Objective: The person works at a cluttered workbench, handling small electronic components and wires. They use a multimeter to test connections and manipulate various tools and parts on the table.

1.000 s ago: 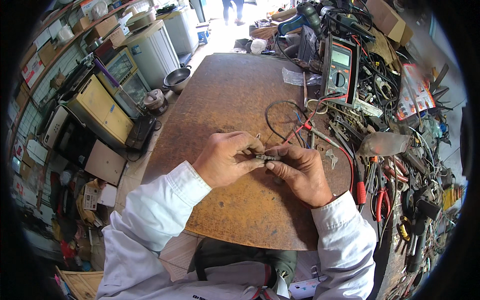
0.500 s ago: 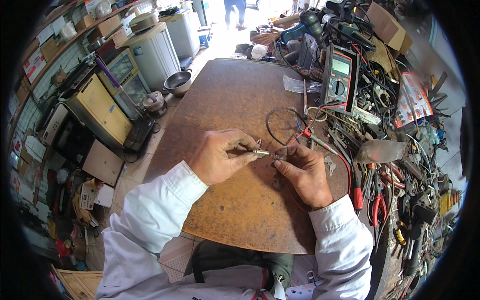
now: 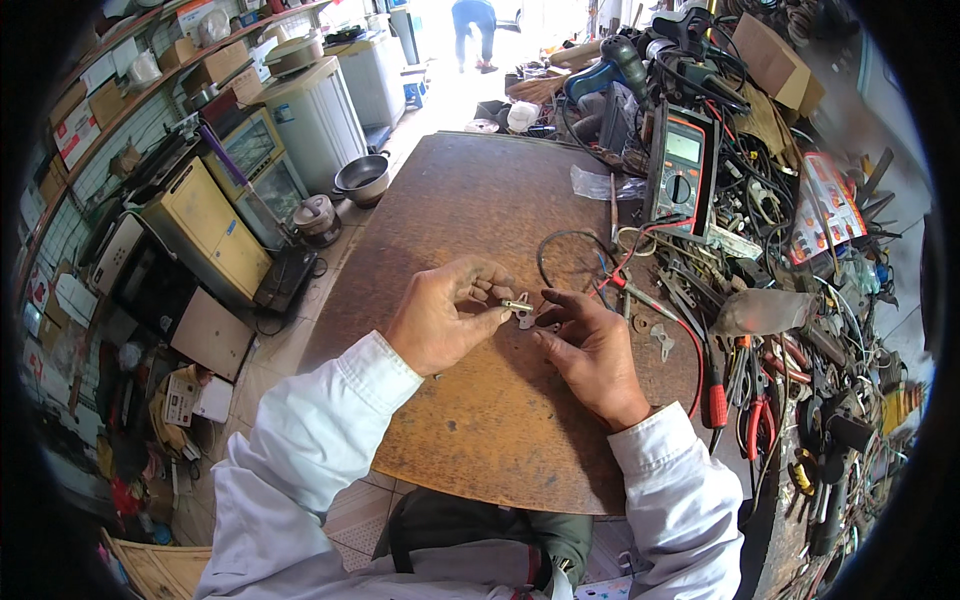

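Small metal part [image 3: 518, 306] in L hand [image 3: 437, 318], pinched btwn thumb + fingertips over brown tabletop [image 3: 470, 210]. Long axis approx L-R, free end twd R hand [image 3: 592, 358]. R hand just beside it, thumb + fingers parted, nothing visibly held. Vs 0.5 s ago: R fingertips were pinched tgthr, now apart. Multimeter [image 3: 683, 168] beyond, to right.

1. One left hand [image 3: 447, 310] and one right hand [image 3: 588, 350] are showing, making two.
2. One small metal cylinder [image 3: 517, 306] is being held.
3. One flat, lobed metal plate [image 3: 662, 342] is lying right of the right hand.
4. One digital multimeter [image 3: 683, 168] is showing.
5. One black-lined pan [image 3: 360, 176] is resting on the floor.
6. One distant person [image 3: 473, 20] is appearing.
7. Loose tools are overlapping too much to count.
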A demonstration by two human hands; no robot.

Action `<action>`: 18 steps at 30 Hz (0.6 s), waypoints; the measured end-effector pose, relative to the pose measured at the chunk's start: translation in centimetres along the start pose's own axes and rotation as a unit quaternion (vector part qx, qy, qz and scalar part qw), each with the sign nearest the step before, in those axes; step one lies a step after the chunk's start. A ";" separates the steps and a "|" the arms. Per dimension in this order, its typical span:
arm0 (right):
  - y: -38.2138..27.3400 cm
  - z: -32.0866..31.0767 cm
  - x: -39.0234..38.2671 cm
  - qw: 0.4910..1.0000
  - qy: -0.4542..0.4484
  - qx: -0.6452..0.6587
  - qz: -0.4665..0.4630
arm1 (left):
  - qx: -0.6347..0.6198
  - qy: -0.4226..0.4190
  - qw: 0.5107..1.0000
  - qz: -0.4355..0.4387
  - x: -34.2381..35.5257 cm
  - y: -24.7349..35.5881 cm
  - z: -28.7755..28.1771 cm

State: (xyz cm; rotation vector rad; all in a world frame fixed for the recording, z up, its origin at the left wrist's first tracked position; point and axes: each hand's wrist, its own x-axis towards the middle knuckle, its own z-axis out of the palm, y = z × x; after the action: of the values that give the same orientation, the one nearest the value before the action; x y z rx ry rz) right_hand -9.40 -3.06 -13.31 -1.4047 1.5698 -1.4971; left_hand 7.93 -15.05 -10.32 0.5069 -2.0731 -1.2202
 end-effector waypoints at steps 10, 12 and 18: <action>-2.1 -1.4 0.3 0.989 0.034 0.125 0.066 | 0.045 0.001 0.998 0.032 -0.3 -0.2 0.3; -1.9 -3.3 0.9 0.977 0.089 0.188 0.054 | 0.132 0.040 0.988 0.061 0.1 0.1 -0.6; 0.8 -8.5 1.9 0.955 0.184 0.224 0.055 | 0.313 -0.004 0.946 0.086 0.2 -0.1 -0.7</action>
State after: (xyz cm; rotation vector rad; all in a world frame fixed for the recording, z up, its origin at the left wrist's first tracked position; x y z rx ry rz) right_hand -17.90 -1.80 -11.63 -0.8028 1.3577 -1.9722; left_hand 8.30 -15.64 -10.15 0.5807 -2.4405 -0.4406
